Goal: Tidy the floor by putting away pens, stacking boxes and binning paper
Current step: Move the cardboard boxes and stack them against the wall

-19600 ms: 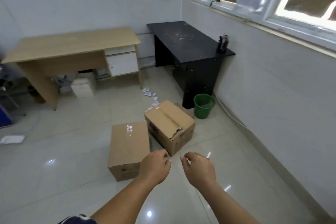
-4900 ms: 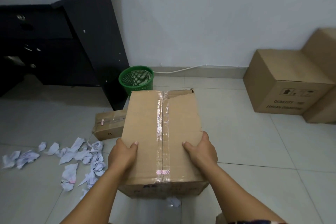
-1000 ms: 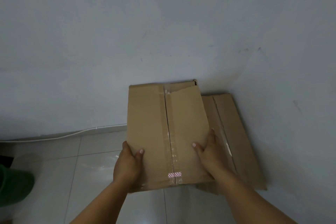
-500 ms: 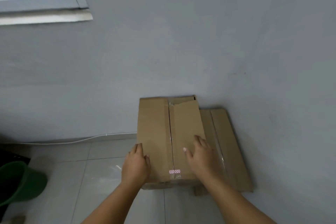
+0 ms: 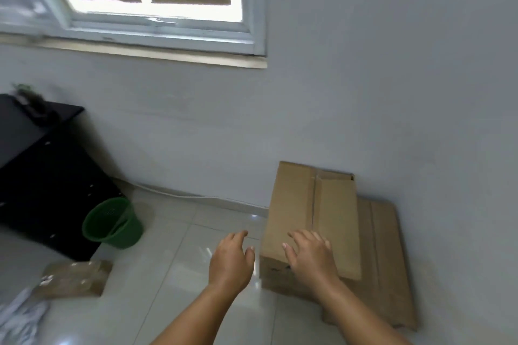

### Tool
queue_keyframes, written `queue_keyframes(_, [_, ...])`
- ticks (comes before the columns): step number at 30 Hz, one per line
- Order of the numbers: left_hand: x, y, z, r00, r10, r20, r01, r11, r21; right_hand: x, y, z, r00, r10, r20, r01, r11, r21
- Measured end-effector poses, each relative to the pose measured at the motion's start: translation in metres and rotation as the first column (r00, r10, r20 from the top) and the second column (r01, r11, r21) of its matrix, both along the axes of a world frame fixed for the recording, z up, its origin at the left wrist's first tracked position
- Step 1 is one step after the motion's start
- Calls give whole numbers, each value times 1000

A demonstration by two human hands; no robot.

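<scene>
floor (image 5: 179, 260): glossy tile w/ glare. Slip risk if the person steps back toward the paper without looking.
lower box (image 5: 384, 255): flat on floor in the corner, right side close to the wall.
top box (image 5: 314, 221): sits on lower box but offset left & toward the wall; left edge looks to overhang. Main risk = stack tips or slides if nudged, since the base isn't centred under it. Far flap edge looks torn/lifted, so another box on top may sit crooked.
bin (image 5: 112, 223): green, on floor by the black table (image 5: 36, 154), well apart from the stack. Looks tilted, could be lens warp; if so, paper dropped in may knock it over.
small box (image 5: 75, 279): loose on floor lower left, not yet stacked. Blurred.
right hand (image 5: 311, 255): grip slack, fingers spread flat over near end of top box, holding nothing. Contact vs hover: can't tell.
left hand (image 5: 231, 259): grip loose, fingers relaxed, nothing held, just beside top box's left face, not touching. Could bump the overhang.
paper (image 5: 19, 319): crumpled white scraps, bottom-left corner, not yet binned.
pens: none visible.
</scene>
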State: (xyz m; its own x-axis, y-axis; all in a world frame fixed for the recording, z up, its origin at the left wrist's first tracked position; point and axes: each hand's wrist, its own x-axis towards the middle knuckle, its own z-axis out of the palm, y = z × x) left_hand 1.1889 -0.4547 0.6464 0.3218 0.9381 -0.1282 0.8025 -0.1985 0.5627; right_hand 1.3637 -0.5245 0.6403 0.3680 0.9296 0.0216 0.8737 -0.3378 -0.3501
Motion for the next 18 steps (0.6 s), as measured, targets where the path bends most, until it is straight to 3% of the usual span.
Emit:
queue_keyframes(8, [-154, -36, 18, 965, 262, 28, -262, 965, 3, -144, 15, 17, 936, 350, -44, -350, 937, 10])
queue_keyframes(18, [-358, -115, 15, 794, 607, -33, -607, 794, -25, -346, 6, 16, 775, 626, -85, -631, 773, -65])
